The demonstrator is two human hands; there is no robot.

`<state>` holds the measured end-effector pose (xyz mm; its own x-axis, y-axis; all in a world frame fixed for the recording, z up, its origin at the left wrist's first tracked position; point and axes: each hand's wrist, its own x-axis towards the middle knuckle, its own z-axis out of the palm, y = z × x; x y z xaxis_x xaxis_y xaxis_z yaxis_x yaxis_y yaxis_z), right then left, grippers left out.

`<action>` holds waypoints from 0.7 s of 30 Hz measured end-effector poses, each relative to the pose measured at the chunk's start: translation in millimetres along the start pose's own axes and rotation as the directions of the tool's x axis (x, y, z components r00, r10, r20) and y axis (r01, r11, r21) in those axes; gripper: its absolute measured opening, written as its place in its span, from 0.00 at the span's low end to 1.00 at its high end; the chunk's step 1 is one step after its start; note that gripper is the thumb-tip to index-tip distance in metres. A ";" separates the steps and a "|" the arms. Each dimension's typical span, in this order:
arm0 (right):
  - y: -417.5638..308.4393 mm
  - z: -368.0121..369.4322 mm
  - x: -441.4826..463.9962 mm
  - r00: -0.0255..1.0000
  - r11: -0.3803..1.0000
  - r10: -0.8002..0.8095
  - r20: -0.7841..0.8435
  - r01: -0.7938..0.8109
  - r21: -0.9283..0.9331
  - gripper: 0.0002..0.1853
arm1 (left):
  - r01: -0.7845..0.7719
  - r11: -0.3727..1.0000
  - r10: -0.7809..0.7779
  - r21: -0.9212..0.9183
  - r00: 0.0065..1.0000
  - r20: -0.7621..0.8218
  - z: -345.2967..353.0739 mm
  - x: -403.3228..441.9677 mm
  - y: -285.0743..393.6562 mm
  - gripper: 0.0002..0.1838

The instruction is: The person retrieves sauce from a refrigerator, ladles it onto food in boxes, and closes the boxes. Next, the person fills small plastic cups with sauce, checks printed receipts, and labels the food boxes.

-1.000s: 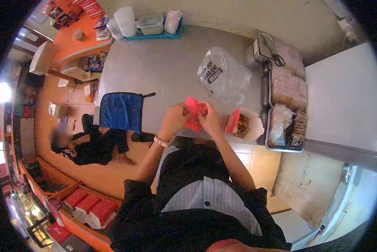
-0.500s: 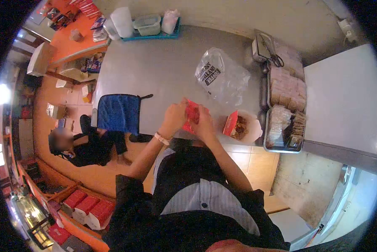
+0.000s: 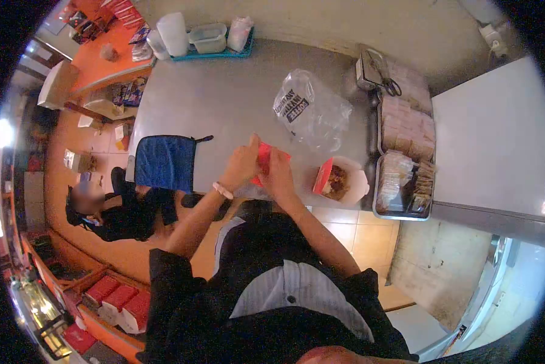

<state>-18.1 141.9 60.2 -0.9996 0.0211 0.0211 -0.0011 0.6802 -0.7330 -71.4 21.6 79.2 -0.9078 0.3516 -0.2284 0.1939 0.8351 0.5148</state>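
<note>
Near the middle of the frame, I am watching remotely as the left hand and right hand are gripping a red piece from both sides, fingers bent, seemingly for steadying it. Rightward, the open food box is standing, perhaps for easy reach. Compared with one second ago, hands and box are appearing slightly further left.

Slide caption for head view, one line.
Left hand and right hand hold a red item near an open food box.
</note>
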 end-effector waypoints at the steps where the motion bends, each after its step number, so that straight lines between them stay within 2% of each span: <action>1: 0.4 1.7 -1.9 1.000 1.000 -0.018 -0.011 0.018 -0.026 0.31 | 0.000 1.000 0.000 -0.002 1.000 -0.007 0.0 5.6 -4.8 0.24; 3: 1.0 3.4 -3.8 0.999 0.998 -0.044 -0.017 0.044 -0.053 0.31 | -0.064 0.998 0.064 0.007 0.997 0.038 6.5 17.3 -20.8 0.27; 4: 1.6 4.2 -2.6 0.998 0.998 -0.055 -0.030 0.054 -0.041 0.31 | -0.060 0.998 0.060 0.006 0.998 0.029 6.7 24.0 -29.2 0.27; 6: 7.0 5.6 -1.8 0.996 0.997 -0.077 -0.039 0.076 -0.027 0.32 | -0.028 0.996 0.041 -0.081 0.986 0.159 0.0 30.2 -33.4 0.29; 7: 9.4 5.8 -1.8 0.996 0.996 -0.091 -0.020 0.090 -0.028 0.31 | -0.026 0.997 0.037 -0.077 0.988 0.151 -0.4 29.1 -33.2 0.29; 9: 10.8 3.6 -1.7 0.994 0.993 -0.113 -0.001 0.113 -0.025 0.31 | 0.283 0.932 -0.218 -0.225 0.937 0.274 -15.7 19.7 -16.0 0.29; 10: 11.3 2.5 -1.6 0.993 0.992 -0.115 0.006 0.115 -0.042 0.32 | 0.282 0.934 -0.220 -0.221 0.938 0.267 -10.2 18.3 -19.6 0.29; 12: 20.5 5.0 -0.1 0.993 0.992 -0.114 0.006 0.114 -0.052 0.32 | -0.006 1.000 0.006 -0.001 0.999 0.040 -2.8 11.2 -21.8 0.28; 14: 30.1 6.4 7.3 0.986 0.992 -0.121 0.118 0.122 -0.001 0.33 | 0.052 0.998 -0.051 0.046 0.999 -0.015 -3.5 -3.3 4.8 0.27; 15: 30.4 4.4 9.7 0.985 0.992 -0.123 0.117 0.124 0.004 0.33 | 0.114 0.990 -0.108 0.080 0.992 -0.071 -6.9 -10.5 20.1 0.27; 18: 33.5 4.6 14.0 0.973 0.980 -0.195 0.125 0.187 0.074 0.33 | 0.112 0.982 -0.101 0.154 0.992 -0.074 4.6 -8.3 18.7 0.25; 19: 36.8 9.2 12.9 0.960 0.958 -0.279 0.013 0.277 0.073 0.33 | 0.107 0.982 -0.096 0.156 0.993 -0.072 8.8 -6.9 13.7 0.25; 20: 39.2 12.2 12.9 0.928 0.929 -0.360 -0.099 0.366 0.060 0.32 | 0.033 0.999 -0.029 0.038 0.995 -0.096 13.1 -4.4 2.6 0.25; 21: 37.8 11.6 14.2 0.927 0.928 -0.363 -0.099 0.369 0.057 0.32 | -0.043 0.996 0.032 -0.080 0.991 -0.130 15.8 -2.4 -4.1 0.25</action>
<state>-32.7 159.4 24.9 -0.9228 -0.1547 0.3528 -0.3719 0.5966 -0.7112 -64.2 24.0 64.6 -0.9418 0.3204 -0.1022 0.2025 0.7829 0.5883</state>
